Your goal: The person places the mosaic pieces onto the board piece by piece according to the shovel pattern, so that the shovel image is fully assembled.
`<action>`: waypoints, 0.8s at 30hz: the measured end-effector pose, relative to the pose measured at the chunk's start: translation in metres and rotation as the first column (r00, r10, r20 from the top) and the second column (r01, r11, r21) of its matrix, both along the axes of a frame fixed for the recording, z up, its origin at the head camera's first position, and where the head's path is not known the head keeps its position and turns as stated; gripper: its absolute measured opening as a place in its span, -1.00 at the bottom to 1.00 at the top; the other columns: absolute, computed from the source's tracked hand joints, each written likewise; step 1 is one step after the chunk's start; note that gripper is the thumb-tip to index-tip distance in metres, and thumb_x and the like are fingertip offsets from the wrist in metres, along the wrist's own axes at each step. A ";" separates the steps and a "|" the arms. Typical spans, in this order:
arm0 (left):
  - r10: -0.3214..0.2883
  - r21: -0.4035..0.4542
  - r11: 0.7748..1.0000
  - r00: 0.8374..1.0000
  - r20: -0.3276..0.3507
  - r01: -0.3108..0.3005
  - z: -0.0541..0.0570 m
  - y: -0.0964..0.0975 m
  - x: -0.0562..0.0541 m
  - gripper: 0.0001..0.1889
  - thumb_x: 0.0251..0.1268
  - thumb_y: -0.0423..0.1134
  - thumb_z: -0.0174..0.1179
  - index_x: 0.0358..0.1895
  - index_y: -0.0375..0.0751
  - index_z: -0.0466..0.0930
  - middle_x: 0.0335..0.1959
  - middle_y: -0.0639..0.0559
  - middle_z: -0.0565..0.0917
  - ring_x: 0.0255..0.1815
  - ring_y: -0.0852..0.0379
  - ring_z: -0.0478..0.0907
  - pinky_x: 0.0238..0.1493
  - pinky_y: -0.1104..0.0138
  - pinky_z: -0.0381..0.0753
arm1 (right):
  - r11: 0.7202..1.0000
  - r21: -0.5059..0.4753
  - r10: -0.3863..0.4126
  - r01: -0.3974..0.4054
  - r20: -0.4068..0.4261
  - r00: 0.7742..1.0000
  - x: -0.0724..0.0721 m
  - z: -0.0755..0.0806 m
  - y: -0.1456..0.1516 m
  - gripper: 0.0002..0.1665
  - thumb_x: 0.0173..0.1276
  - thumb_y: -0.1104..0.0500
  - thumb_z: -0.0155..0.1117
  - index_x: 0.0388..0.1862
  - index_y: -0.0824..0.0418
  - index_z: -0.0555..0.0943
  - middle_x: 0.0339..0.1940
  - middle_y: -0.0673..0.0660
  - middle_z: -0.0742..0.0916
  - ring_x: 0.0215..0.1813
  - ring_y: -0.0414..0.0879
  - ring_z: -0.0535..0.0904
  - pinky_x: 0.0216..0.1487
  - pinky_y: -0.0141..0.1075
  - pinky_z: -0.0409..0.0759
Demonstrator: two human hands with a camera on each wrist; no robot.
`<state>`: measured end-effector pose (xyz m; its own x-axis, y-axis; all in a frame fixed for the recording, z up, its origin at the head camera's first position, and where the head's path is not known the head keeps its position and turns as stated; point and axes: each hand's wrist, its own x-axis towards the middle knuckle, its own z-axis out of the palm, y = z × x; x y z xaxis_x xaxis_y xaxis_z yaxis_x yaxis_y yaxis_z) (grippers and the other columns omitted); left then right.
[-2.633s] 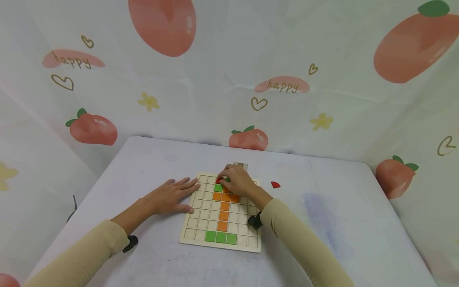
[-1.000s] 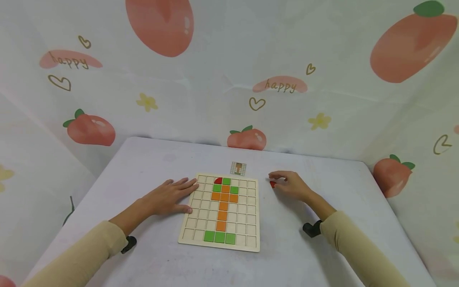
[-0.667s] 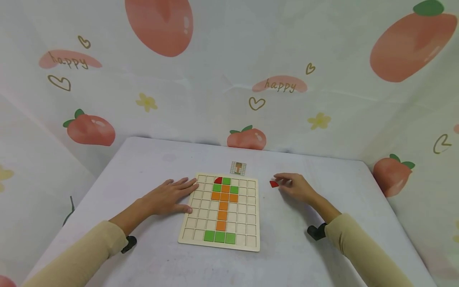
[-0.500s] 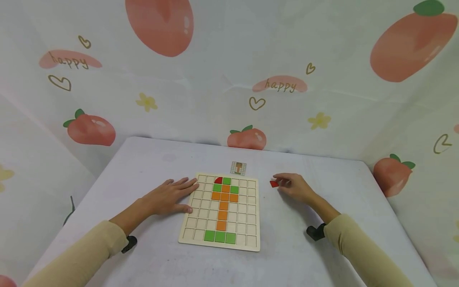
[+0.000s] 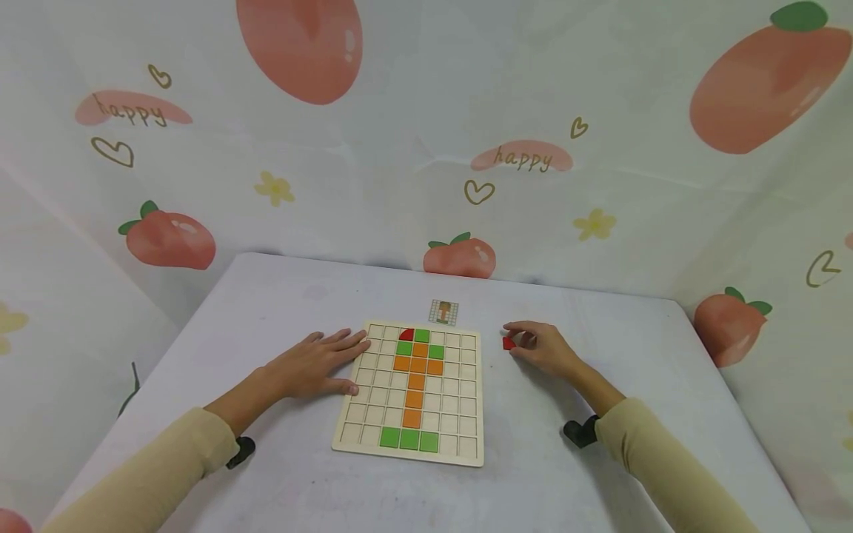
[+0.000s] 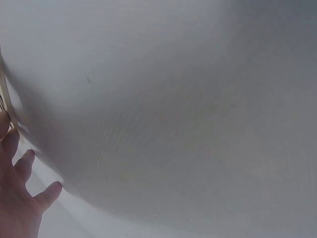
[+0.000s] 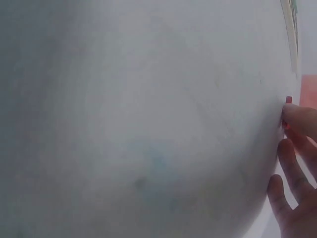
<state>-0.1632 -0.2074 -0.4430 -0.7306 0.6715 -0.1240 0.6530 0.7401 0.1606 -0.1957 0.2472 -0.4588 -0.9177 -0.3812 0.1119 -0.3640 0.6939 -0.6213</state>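
Observation:
My left hand [image 5: 306,370] lies flat with fingers spread, its fingertips and thumb tip on the left edge of a pale wooden grid board [image 5: 456,405]. To the right of the board, my right hand [image 5: 546,349] pinches a small red quarter-round tile [image 5: 509,343] between thumb and index finger, low at the tabletop. The right wrist view shows the same red tile [image 7: 289,100] at the thumb tip, partly hidden by the fingers. Set in the board are a red quarter-round tile [image 5: 407,335], several green tiles [image 5: 409,439] and several orange tiles [image 5: 416,381] in a column with a crossbar.
A small picture card [image 5: 443,312] with a gridded figure lies just behind the board. The white tabletop [image 5: 600,340] ends at a cloth backdrop [image 5: 373,200] printed with peaches. Each wrist carries a dark camera [image 5: 581,431].
My right hand has gone from the board's top rows rightward to the loose red tile and now pinches it. A red tile sits uncovered in the top row. The left hand has stayed put.

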 end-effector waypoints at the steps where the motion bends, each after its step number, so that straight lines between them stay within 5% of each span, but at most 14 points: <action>1: 0.001 -0.001 1.000 1.000 -0.001 -0.001 0.000 0.000 0.000 -0.09 0.32 0.41 0.01 0.58 -0.07 0.12 0.59 -0.03 0.13 0.56 -0.19 0.09 0.35 -0.28 0.19 | 1.000 -0.005 -0.002 0.002 0.002 1.000 0.000 0.000 -0.001 -0.50 0.20 0.38 0.47 0.16 0.31 0.64 -0.09 0.14 0.76 -0.18 -0.05 0.61 -0.08 -0.17 0.63; 24: 0.017 -0.007 1.000 1.000 0.009 -0.017 0.000 0.000 0.000 -0.08 0.31 0.43 0.01 0.59 -0.04 0.11 0.60 -0.01 0.12 0.57 -0.18 0.08 0.36 -0.28 0.16 | 0.998 -0.049 -0.039 0.039 0.011 0.999 -0.003 -0.001 -0.020 -0.56 0.21 0.34 0.47 0.10 0.31 0.66 -0.10 0.14 0.76 -0.18 -0.05 0.60 -0.11 -0.22 0.63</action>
